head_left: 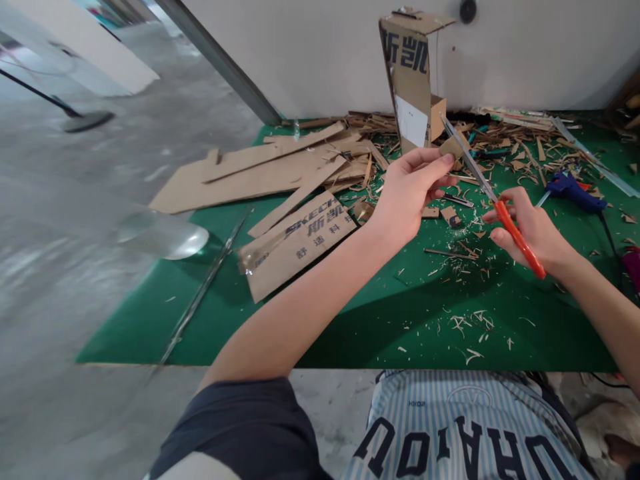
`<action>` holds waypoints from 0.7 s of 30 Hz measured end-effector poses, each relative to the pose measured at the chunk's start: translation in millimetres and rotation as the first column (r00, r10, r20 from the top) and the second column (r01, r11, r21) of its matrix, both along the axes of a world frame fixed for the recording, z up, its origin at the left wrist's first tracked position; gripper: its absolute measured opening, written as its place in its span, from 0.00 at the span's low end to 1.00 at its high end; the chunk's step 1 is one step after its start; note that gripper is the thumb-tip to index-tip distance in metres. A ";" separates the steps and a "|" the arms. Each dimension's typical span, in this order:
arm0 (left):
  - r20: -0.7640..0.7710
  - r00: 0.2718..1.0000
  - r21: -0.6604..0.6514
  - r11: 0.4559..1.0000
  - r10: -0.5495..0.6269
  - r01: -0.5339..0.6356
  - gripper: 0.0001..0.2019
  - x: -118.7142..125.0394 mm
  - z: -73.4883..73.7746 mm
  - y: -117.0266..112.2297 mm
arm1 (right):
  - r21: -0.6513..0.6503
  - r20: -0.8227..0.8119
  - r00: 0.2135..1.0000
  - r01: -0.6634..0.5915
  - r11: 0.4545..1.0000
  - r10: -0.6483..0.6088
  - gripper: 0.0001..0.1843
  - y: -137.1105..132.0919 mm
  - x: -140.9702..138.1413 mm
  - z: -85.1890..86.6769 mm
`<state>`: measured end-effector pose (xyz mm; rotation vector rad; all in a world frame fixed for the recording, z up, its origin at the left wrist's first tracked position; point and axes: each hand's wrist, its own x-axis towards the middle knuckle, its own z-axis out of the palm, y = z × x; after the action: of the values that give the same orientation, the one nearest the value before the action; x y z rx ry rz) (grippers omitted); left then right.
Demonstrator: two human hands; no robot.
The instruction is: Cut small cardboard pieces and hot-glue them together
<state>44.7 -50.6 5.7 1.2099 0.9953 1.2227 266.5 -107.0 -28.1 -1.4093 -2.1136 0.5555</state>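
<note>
My left hand [417, 183] is closed in a pinch on a small piece of cardboard [451, 148], held up above the table. Fingers of my right hand [525, 230] are wrapped round a pair of scissors with orange handles [520, 240]. The scissor blades [470, 160] point up and away, and they cross the right side of the cardboard piece. Whether they bite into it I cannot tell. Just behind my left hand stands a tall folded cardboard structure [413, 87] with printed characters and a white label.
On the green table [350, 340] lie long cardboard strips [280, 167] and a printed cardboard panel [305, 247] to the left. Scraps [530, 157] pile along the wall. A blue glue gun [575, 190] lies at right. A clear bottle [163, 235] stands near the left edge.
</note>
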 end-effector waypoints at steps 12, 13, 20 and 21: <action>0.134 0.991 -0.093 0.996 0.013 -0.001 0.07 3.8 4.1 -3.1 | 0.033 -0.009 1.000 -0.019 0.999 0.020 0.34 0.4 -1.5 -5.6; 0.137 0.990 -0.096 0.995 0.014 0.000 0.07 4.4 4.5 -3.9 | 0.035 -0.009 1.000 -0.017 0.999 0.018 0.34 0.3 -1.5 -5.6; 0.160 0.987 -0.098 0.995 0.013 0.003 0.07 4.6 5.5 -5.0 | 0.020 -0.013 1.000 -0.004 1.000 0.005 0.35 -1.4 -2.8 -4.1; 0.168 0.986 -0.097 0.995 0.009 0.007 0.07 4.5 5.3 -4.7 | 0.019 -0.012 1.000 0.000 1.000 0.000 0.35 -1.5 -3.2 -3.9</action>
<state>49.2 -55.3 11.0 1.0131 0.9190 1.2418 263.3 -108.5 -32.0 -1.3920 -2.1041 0.5421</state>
